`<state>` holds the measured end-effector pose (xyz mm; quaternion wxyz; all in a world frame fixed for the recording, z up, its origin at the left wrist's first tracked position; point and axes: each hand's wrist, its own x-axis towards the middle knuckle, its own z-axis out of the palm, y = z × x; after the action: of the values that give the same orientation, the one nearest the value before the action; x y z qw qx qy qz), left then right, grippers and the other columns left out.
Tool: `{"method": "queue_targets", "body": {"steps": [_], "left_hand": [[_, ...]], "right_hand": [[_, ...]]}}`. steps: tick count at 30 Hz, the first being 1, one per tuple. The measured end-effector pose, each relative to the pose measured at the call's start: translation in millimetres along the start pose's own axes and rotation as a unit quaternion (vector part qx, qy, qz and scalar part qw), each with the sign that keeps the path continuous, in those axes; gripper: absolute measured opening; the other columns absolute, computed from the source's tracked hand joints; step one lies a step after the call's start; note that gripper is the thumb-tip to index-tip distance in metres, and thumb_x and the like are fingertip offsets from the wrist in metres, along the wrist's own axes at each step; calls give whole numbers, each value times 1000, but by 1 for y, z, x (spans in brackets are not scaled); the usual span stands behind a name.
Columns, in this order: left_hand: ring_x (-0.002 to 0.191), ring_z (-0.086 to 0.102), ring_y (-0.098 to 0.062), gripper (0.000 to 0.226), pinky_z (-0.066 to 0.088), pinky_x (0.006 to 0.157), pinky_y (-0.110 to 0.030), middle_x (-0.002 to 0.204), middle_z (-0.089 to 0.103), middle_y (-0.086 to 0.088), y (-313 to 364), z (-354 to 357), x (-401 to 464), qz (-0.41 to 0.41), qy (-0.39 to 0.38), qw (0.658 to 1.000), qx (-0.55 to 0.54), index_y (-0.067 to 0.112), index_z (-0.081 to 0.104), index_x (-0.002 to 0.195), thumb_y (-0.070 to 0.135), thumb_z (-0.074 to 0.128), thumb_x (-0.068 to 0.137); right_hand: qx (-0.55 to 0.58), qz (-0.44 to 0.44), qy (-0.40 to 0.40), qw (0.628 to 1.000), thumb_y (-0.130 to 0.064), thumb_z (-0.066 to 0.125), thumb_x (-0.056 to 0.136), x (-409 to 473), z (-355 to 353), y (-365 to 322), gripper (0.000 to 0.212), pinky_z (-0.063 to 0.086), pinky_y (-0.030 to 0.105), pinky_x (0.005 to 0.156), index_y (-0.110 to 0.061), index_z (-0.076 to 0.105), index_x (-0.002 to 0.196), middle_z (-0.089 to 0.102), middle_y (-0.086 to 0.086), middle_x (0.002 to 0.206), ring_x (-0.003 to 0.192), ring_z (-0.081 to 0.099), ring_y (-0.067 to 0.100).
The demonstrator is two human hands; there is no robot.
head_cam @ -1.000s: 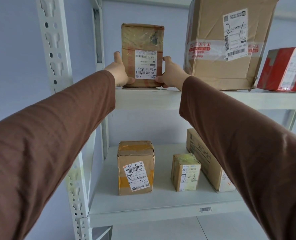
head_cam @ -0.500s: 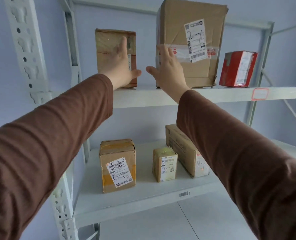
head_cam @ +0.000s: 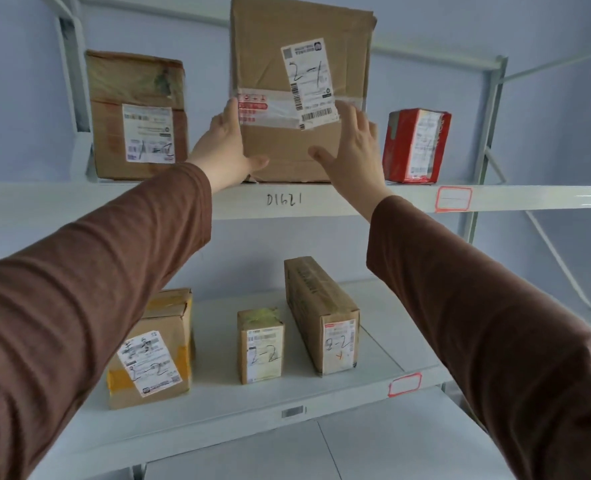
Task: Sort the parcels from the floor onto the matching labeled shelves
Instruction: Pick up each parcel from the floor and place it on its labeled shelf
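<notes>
Parcels stand sorted on two tiers of a white rack. On the upper shelf (head_cam: pixel 79 199), from left to right, are a brown parcel (head_cam: pixel 138 116) whose label is too blurred to read with certainty, a large carton (head_cam: pixel 301 64) hand-marked "2-1", and a red parcel (head_cam: pixel 415 147) at the right, its marking hard to make out. The left hand (head_cam: pixel 228 150) lies with straight fingers against the carton's left edge, thumb spread across its lower front; the right hand (head_cam: pixel 349 150) is spread flat before the carton's right front, fingers straight, and actual contact cannot be confirmed. Neither hand curls round anything. The carton rests upright on the upper shelf, between the two hands. On the lower shelf (head_cam: pixel 217 407), left to right, stand a taped parcel (head_cam: pixel 155 351), partly hidden by the left sleeve (head_cam: pixel 89 289), a small parcel (head_cam: pixel 261 344) and a long parcel (head_cam: pixel 325 317), each marked "2-2". Judged from this arrangement, six parcels already sit on tiers that appear to match their markings, and the present step looks like straightening the carton. Two red-bordered shelf tags (head_cam: pixel 453 199) are illegible; the floor and any remaining parcels lie out of view, so what is left cannot be told. The right sleeve (head_cam: pixel 494 323) covers the rack's near right corner.
</notes>
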<state>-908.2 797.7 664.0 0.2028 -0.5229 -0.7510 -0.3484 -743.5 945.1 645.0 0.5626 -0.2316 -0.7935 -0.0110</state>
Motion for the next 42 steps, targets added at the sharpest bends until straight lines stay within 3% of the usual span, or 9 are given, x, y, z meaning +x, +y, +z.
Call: {"method": "queue_targets", "body": {"steps": [4,9,13,17,22,26,29,39,42], "left_hand": [[148,34,-35,114,31,116,-41,167,17,-21,8,14,9,-43,14,999,17,12,-13,162,48,70,93],[142,42,-38,117,37,112,-40,165,27,-20,7,20,22,-93,14,995,29,14,-13,162,51,71,91],[126,57,-38,116,45,94,-36,158,41,-18,8,23,28,-104,20,993,45,13,-14,162,49,71,92],[96,62,-35,108,51,84,-40,124,62,-18,3,26,33,-107,35,993,46,13,0,160,40,77,89],[90,65,-35,104,54,76,-42,108,64,-15,1,28,41,-123,29,991,46,13,5,157,35,80,88],[77,62,-30,105,44,59,-36,99,63,-14,2,31,48,-139,20,989,37,13,3,157,34,80,88],[66,57,-26,103,38,52,-34,96,62,-14,1,35,54,-148,17,988,30,12,3,156,32,79,89],[80,62,-32,101,42,59,-35,105,64,-17,-7,43,66,-158,19,987,25,12,7,154,30,81,88],[82,63,-33,108,45,62,-36,114,65,-18,-9,42,67,-154,21,988,22,14,0,158,30,81,88]], "right_hand": [[23,32,-28,999,-35,73,91,15,-1,38,84,31,46,119,-20,26,158,31,7,163,146,30,32],[67,85,-88,990,-37,76,90,31,3,65,99,37,48,115,-19,12,162,34,11,160,140,43,35],[100,131,-145,976,-36,76,91,35,4,75,105,43,44,110,-18,1,163,40,12,158,137,49,34],[90,137,-159,974,-33,77,91,39,8,78,101,51,46,101,-19,7,161,51,12,148,124,58,36],[69,131,-187,971,-27,79,90,50,13,80,100,50,38,83,-15,7,159,55,14,141,102,58,29],[56,135,-205,968,-25,80,88,60,19,83,101,51,47,100,-12,7,158,55,15,140,117,60,36],[50,140,-215,965,-25,80,87,66,23,84,102,50,49,104,-10,8,158,55,15,139,119,60,36],[48,152,-224,961,-24,80,88,71,33,86,102,51,47,103,-10,7,158,56,14,137,119,61,35],[51,158,-223,961,-23,80,87,70,34,86,103,53,50,101,-13,6,158,56,14,136,116,62,36]]}}
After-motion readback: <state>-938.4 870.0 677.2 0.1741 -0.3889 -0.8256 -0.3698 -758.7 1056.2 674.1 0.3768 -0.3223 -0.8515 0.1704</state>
